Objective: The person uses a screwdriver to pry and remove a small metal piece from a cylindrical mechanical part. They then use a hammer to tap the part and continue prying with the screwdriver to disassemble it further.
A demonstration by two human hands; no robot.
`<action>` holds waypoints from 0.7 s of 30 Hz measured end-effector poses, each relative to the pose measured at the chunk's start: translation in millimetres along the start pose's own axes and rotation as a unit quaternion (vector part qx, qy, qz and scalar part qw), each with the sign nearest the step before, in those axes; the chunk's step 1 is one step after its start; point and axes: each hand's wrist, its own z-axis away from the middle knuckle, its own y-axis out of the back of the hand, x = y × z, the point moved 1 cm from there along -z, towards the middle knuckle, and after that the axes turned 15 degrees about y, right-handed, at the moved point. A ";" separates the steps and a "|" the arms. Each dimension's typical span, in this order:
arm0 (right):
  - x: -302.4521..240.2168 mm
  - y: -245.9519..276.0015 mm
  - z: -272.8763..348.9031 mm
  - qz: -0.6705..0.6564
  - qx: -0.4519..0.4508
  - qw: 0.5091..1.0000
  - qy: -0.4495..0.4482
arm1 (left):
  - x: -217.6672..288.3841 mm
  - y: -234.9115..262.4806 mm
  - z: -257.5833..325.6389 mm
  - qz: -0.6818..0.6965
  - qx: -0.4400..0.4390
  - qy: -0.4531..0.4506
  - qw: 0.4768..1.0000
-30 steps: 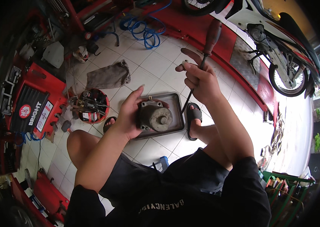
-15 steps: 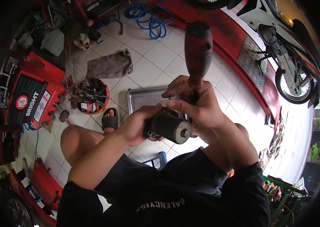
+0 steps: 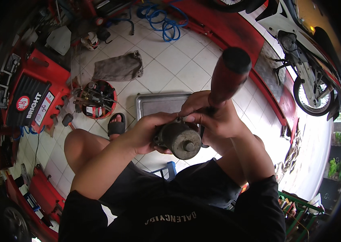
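Left hand (image 3: 146, 135) wraps grimy motor cylinder (image 3: 180, 139); right hand (image 3: 213, 119) clenches red-handled screwdriver (image 3: 228, 76), raised above metal tray (image 3: 158, 104), tiled floor open behind tray.

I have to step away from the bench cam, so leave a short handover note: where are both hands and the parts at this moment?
Left hand: wrapped around the side of the grimy cylindrical motor part, held above the lap.
Right hand: gripping a screwdriver with a red and black handle, handle pointing up, fingers also resting on the motor part.
Metal tray: on the tiled floor, directly beyond the hands; what it holds is hidden by them.
Red round parts tub: on the floor to the left.
Done: motor part is off the tray and in hand.
Left: the screwdriver tip is hidden, so whether it is engaged cannot be told.
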 end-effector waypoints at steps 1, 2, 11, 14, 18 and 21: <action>-0.1 2.2 1.5 0.021 -0.022 1.000 0.003 | -0.2 1.9 -0.1 -0.009 -0.006 0.001 1.000; 0.3 2.5 1.7 0.041 -0.044 0.998 0.006 | -0.7 2.2 0.9 -0.020 -0.008 -0.001 1.000; -11.5 6.7 -7.8 0.092 -0.110 0.988 0.055 | 1.1 -3.9 5.1 -0.077 0.047 0.000 0.996; -10.0 5.4 -6.8 0.132 -0.112 0.984 0.053 | -1.1 -0.7 5.7 -0.178 0.041 -0.066 0.981; -12.1 4.1 -7.5 0.141 -0.107 0.984 0.032 | -2.5 2.9 5.9 -0.178 0.072 -0.039 0.981; -20.1 4.8 -12.5 0.178 -0.115 0.977 0.012 | 0.4 2.6 9.2 -0.132 0.040 -0.036 0.990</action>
